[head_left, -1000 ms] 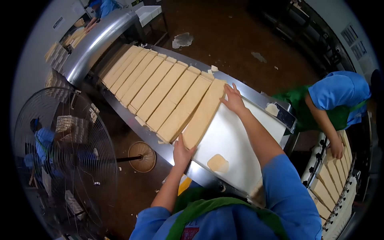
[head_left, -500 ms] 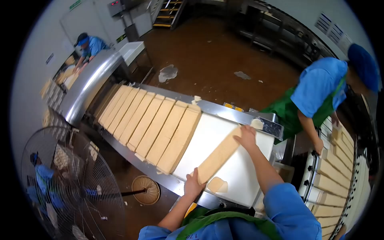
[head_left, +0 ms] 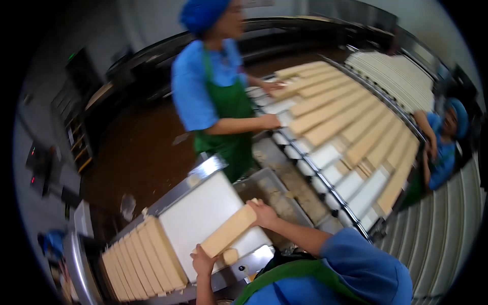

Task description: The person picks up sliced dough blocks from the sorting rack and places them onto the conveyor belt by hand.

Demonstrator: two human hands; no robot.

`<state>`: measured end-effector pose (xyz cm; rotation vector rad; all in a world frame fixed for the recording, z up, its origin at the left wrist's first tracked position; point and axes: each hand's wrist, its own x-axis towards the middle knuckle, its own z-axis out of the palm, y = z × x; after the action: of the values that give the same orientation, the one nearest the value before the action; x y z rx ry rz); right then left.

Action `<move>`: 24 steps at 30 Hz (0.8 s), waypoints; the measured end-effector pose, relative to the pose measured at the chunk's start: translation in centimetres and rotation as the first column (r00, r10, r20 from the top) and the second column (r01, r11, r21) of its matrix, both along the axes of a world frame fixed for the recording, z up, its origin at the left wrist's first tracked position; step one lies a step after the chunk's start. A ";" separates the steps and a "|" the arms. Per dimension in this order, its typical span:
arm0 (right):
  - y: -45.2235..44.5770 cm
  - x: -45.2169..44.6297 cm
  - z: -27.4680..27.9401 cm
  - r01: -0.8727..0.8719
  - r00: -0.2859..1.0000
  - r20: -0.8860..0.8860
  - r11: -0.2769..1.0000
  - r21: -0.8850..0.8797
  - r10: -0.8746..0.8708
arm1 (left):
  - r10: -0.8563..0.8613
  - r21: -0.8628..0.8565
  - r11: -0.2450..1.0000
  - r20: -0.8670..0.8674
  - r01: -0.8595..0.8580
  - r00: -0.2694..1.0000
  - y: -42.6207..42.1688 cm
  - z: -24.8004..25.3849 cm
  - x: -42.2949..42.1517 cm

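A long beige dough-like slab [head_left: 229, 231] lies slantwise between my two hands, above the white work surface [head_left: 195, 208]. My left hand [head_left: 203, 262] grips its near end, fingers wrapped round the end. At the far end my right hand [head_left: 264, 213] has hold of it, close to the edge of the surface. A small rounded scrap [head_left: 231, 256] of the same material lies by the slab, near my left hand. Farther left, several similar slabs [head_left: 145, 256] stand side by side in a row. Whether the held slab touches the surface, I cannot tell.
A co-worker [head_left: 218, 96] in a green apron stands beyond the surface, hands at a wide conveyor [head_left: 325, 155] carrying several beige slabs. A bin with scraps [head_left: 284, 198] sits between the surface and conveyor. Another person [head_left: 445, 145] is at the far right.
My view has swung right toward the conveyor. The slab, still in both hands, has moved toward the right edge of the white surface. The co-worker now stands more upright.
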<state>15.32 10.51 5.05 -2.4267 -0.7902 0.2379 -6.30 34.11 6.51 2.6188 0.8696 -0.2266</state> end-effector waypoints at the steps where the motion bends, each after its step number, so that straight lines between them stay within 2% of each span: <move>1: -1.8 0.7 1.0 0.021 1.000 0.016 1.000 -0.003 -0.021 | 0.095 0.006 0.996 -0.015 -0.095 0.995 -1.8 2.4 1.2; 2: -3.9 1.4 2.2 0.032 0.999 0.029 0.999 -0.004 -0.032 | 0.041 0.013 0.999 -0.024 -0.041 0.999 -3.5 3.5 2.2; 4: -9.2 2.2 3.8 0.110 0.993 0.045 0.994 0.023 -0.111 | 0.015 -0.025 1.000 0.145 -0.012 0.989 -7.6 4.8 3.2; 5: -12.5 2.4 5.5 0.132 0.991 -0.023 0.989 0.068 -0.131 | -0.012 -0.018 1.000 0.132 0.015 0.991 -10.1 5.1 4.0; 7: -18.4 2.4 7.2 0.171 0.981 0.084 0.983 0.073 -0.177 | -0.057 -0.011 0.998 0.239 0.062 0.969 -15.0 6.3 5.1; 8: -21.2 1.7 9.7 0.246 0.968 0.033 0.968 0.043 -0.247 | -0.095 -0.058 0.992 0.242 0.112 0.966 -17.5 7.8 5.4; 9: -24.3 1.6 10.0 0.226 0.966 0.094 0.965 0.133 -0.239 | -0.140 -0.111 0.978 0.294 0.179 0.946 -19.4 8.1 5.6; 10: -26.9 1.2 10.6 0.271 0.956 0.079 0.955 0.120 -0.281 | -0.158 -0.105 0.976 0.276 0.193 0.948 -21.4 8.9 5.7; 11: -29.4 0.9 11.3 0.315 0.946 0.057 0.946 0.070 -0.319 | -0.190 -0.159 0.957 0.291 0.244 0.938 -23.4 10.0 5.9; 12: -32.1 0.6 11.8 0.319 0.943 0.066 0.943 0.096 -0.326 | -0.218 -0.213 0.933 0.308 0.291 0.926 -25.4 10.9 6.0; 15: -39.5 0.6 10.9 0.338 0.941 -0.007 0.940 0.048 -0.338 | -0.276 -0.277 0.884 0.343 0.377 0.898 -30.0 12.2 6.3; 17: -44.3 1.9 7.5 0.260 0.959 0.046 0.936 0.238 -0.279 | -0.317 -0.309 0.842 0.381 0.443 0.869 -32.0 11.7 6.7; 18: -45.2 2.3 6.6 0.263 0.958 0.046 0.933 0.244 -0.282 | -0.347 -0.339 0.797 0.421 0.500 0.838 -32.9 11.5 6.9; 20: -47.1 3.0 4.9 0.565 0.819 -0.066 0.821 -0.078 -0.570 | -0.382 -0.339 0.781 0.406 0.525 0.830 -35.7 11.6 7.7; 21: -46.8 3.5 6.4 0.602 0.750 -0.197 0.775 -0.192 -0.631 | -0.418 -0.362 0.728 0.438 0.582 0.796 -37.0 11.4 8.3; 22: -47.3 4.0 5.4 0.600 0.752 -0.201 0.778 -0.188 -0.628 | -0.450 -0.383 0.670 0.473 0.636 0.758 -38.3 11.3 9.0; 24: -48.1 5.5 2.8 0.748 0.664 0.288 0.605 -0.273 -0.690 | -0.446 -0.417 0.664 0.445 0.620 0.777 -41.1 9.8 10.6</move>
<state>20.85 -37.56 7.83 -2.9289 0.2865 -0.1469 4.31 -6.96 16.33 2.1902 -0.1214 -0.1758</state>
